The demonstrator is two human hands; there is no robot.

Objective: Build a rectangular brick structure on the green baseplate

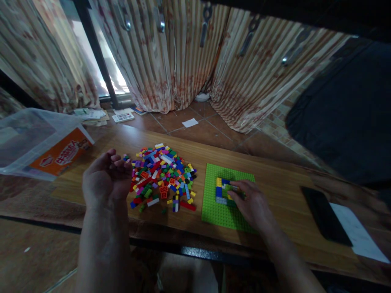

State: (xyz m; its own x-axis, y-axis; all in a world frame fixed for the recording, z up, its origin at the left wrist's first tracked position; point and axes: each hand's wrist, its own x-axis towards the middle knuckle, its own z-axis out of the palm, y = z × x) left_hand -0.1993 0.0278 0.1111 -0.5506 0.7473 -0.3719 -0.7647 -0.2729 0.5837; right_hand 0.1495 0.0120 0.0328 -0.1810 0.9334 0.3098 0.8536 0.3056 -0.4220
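My left hand [107, 175] is raised palm up at the left side of the brick pile [161, 175], its fingers loosely curled and apart, with nothing visible in it. A mixed heap of colourful building bricks lies between my two hands. To the right, a green baseplate [210, 211] lies flat and bears a low, roughly rectangular brick structure [219, 191] in yellow, blue and grey. Over this structure's right side, my right hand [252, 199] has thumb and forefinger closed around a small building brick, partly hidden by the fingers. The hand also covers the structure's right end.
A clear plastic bin [33, 138] with an orange label stands at the table's left end. At the right lie a dark flat phone-like object [325, 215] and a white paper sheet [360, 234]. Striped curtains [189, 61] hang beyond the wooden table [284, 195]; papers lie on the tiled floor.
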